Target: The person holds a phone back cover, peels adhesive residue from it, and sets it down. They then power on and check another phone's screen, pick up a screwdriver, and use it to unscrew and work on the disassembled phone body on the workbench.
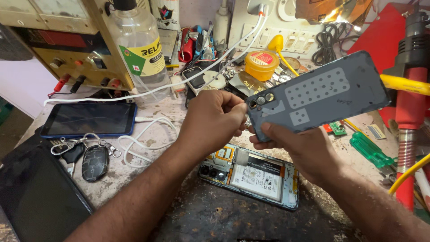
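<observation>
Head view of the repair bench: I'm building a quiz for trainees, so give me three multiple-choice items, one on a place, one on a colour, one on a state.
1. Where does the opened phone lie?
A. on the bench below the hands
B. on top of the clear bottle
C. in the right hand

2. What colour is the screwdriver handle at right?
A. yellow
B. green
C. white

3. How is the grey back cover held?
A. flat on the bench, untouched
B. raised off the bench, right hand beneath it, left hand at its camera end
C. clamped in a vice

Answers: 1 A, its battery and boards show under both wrists. 2 B, the translucent handle is green. 3 B, the cover tilts in the air with fingers at its lower edge and camera corner.
</observation>
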Available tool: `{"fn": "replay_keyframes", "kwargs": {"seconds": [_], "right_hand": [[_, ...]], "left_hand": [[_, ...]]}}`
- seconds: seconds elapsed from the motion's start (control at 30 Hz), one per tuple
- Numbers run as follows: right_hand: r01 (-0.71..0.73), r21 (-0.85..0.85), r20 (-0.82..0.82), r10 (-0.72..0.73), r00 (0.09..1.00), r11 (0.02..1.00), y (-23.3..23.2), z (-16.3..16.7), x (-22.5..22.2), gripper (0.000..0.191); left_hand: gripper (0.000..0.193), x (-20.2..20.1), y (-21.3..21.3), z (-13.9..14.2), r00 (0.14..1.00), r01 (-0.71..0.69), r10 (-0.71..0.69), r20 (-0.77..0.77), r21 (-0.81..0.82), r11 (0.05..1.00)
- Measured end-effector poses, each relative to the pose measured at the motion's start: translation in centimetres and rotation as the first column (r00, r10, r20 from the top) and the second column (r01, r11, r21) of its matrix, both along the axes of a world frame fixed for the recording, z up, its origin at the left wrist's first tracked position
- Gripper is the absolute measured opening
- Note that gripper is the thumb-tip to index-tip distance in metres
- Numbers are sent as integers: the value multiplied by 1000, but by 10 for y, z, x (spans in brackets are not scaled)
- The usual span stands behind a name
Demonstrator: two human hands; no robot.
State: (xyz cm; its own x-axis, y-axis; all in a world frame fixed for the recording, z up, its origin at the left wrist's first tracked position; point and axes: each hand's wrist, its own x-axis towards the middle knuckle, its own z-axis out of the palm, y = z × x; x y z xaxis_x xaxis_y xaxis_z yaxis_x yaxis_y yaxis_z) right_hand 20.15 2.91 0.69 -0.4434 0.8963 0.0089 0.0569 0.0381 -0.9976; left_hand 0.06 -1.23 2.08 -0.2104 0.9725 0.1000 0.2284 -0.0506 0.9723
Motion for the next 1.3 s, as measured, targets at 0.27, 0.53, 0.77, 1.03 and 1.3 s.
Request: {"fn": "replay_keyframes", "kwargs": {"seconds": [0.27, 0.53, 0.77, 1.03, 1.3], "right_hand": [[35, 108, 202, -56, 978, 994, -11, 4, -7, 27], [-6, -76, -97, -2, 995, 997, -5, 7, -2, 27], [-34, -185, -126, 11, 992, 982, 1, 6, 9, 26], [-40, -116, 5, 40, 999, 992, 9, -2, 13, 21], [-60, -55, 19, 61, 998, 997, 13, -1, 19, 15]], "left_hand": [[21, 14, -5, -4, 944, -93, 131, -302, 136, 986], [24, 1, -2, -4, 918, -142, 260, -299, 365, 920], [14, -6, -5, 3, 943, 83, 72, -325, 440, 894], [13, 0, -9, 1, 761, 182, 104, -641, 364, 914], [27, 8, -10, -5, 595, 275, 168, -786, 396, 876]]}}
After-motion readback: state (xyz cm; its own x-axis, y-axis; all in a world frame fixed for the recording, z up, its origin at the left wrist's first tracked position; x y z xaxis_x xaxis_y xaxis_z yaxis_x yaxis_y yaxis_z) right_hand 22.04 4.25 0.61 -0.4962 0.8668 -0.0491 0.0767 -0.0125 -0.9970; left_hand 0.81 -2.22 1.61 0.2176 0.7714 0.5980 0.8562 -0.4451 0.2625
